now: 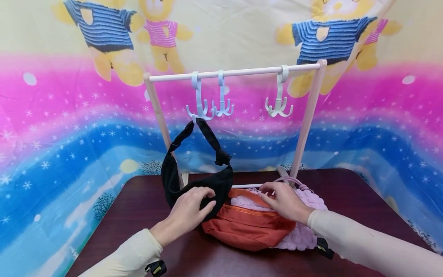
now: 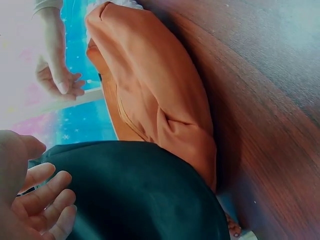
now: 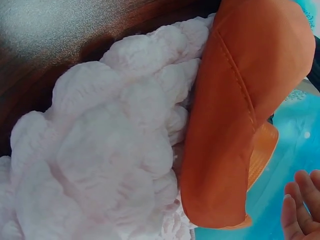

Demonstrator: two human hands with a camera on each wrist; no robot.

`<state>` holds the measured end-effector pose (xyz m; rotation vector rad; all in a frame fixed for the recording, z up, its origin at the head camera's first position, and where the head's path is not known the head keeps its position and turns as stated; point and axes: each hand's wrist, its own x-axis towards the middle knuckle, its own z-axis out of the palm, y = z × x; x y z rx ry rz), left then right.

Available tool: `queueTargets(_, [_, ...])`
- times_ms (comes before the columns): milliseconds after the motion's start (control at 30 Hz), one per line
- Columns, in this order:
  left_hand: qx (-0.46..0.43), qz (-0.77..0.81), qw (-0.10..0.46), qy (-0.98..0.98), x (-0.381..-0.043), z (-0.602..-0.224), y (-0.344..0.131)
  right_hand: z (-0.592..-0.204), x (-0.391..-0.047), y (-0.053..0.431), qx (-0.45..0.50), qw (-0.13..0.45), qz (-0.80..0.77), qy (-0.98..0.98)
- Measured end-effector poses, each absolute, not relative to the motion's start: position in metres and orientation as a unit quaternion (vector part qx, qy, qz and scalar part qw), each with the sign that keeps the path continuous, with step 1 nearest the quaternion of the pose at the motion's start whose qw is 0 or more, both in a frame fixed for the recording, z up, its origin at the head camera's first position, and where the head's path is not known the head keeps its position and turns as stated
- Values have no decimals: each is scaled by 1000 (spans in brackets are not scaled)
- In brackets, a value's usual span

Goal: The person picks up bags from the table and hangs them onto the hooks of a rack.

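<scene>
A black shoulder bag [image 1: 198, 181] hangs by its strap from the leftmost hook hanger [image 1: 199, 96], its bottom low over the table. My left hand [image 1: 190, 206] is just in front of the black bag; in the left wrist view its loosely bent fingers [image 2: 57, 197] hold nothing. Beside it an orange waist bag [image 1: 247, 227] rests on the table, leaning on a pale pink puffy bag [image 1: 309, 200]. Over the orange bag's strap is my right hand [image 1: 285, 200]. In the right wrist view its fingers [image 3: 300, 200] appear apart from both bags.
A wooden rack [image 1: 235, 72] stands at the back of the dark red table [image 1: 138, 215]. Two more hook hangers hang on its bar, a pale blue one [image 1: 222, 94] and a pale green one [image 1: 279, 94]. A printed cloth [image 1: 86, 115] hangs behind.
</scene>
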<state>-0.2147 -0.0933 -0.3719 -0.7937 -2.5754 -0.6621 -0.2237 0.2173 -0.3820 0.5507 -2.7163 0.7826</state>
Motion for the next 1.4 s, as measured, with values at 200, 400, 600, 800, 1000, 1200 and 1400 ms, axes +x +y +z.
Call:
queueTargets(200, [-295, -232, 171, -911, -214, -374, -86, -383, -223, 217, 191, 128, 267, -936])
queueTargets(400, [-296, -229, 147, -915, -212, -376, -80, -387, -224, 217, 198, 134, 262, -935])
queueTargets(600, [-310, -227, 108, -917, -213, -381, -72, -388, -225, 219, 197, 131, 259, -936])
queueTargets(800, [-328, -217, 87, -915, -213, -390, -61, -388, -224, 218, 192, 120, 258, -939])
queueTargets(1000, [-328, -202, 73, -920, -214, -398, -54, -390, -224, 219, 193, 129, 253, -939])
queueTargets(1200, [-323, -199, 49, -924, -215, -404, -53, -391, -223, 223, 189, 128, 253, -940])
queueTargets(1400, [-326, -182, 60, -926, -218, -407, -53, -391, -222, 226, 184, 122, 257, -941])
